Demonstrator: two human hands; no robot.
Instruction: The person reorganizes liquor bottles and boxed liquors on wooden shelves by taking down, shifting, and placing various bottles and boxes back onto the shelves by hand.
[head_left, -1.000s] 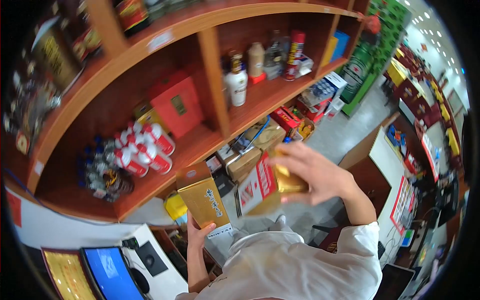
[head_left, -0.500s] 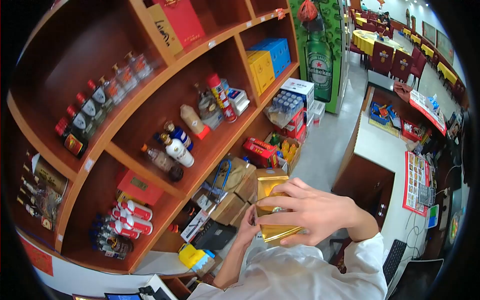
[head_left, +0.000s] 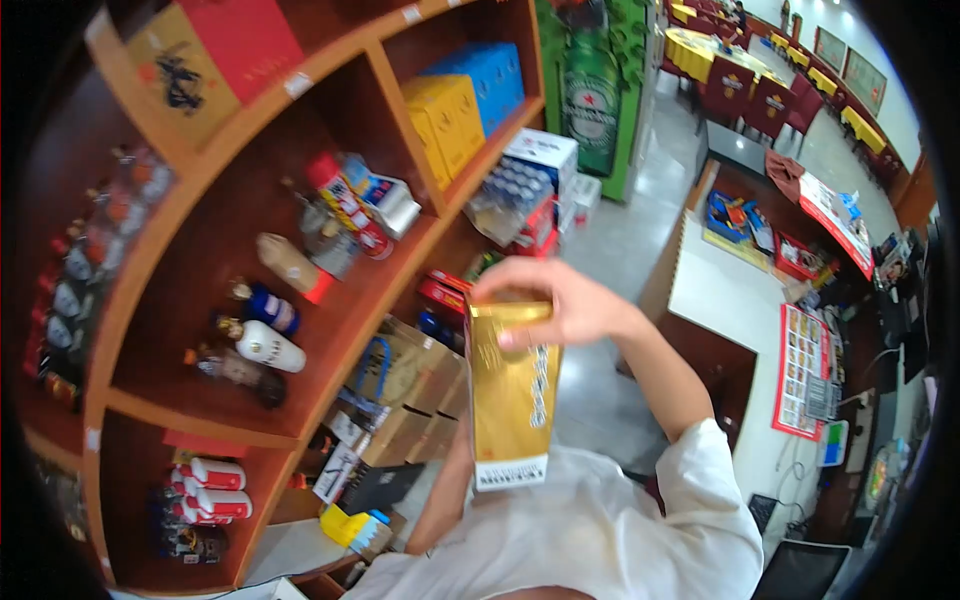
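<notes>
A tall gold box [head_left: 512,395] with a white band at its near end is being held in front of a white shirt [head_left: 600,510]. Its far end is being grasped by the right hand [head_left: 555,305], the thumb being pressed on the face. The left hand is being hidden behind the box, so its grip cannot be told. Bottles [head_left: 268,345] are being held on a wooden shelf [head_left: 160,390] at left; a printed sheet [head_left: 800,370] is being carried by a desk [head_left: 722,290] at right.

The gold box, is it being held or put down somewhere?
Held: the right hand grips the gold box near its top, thumb on its front, and the left forearm runs behind it.
</notes>
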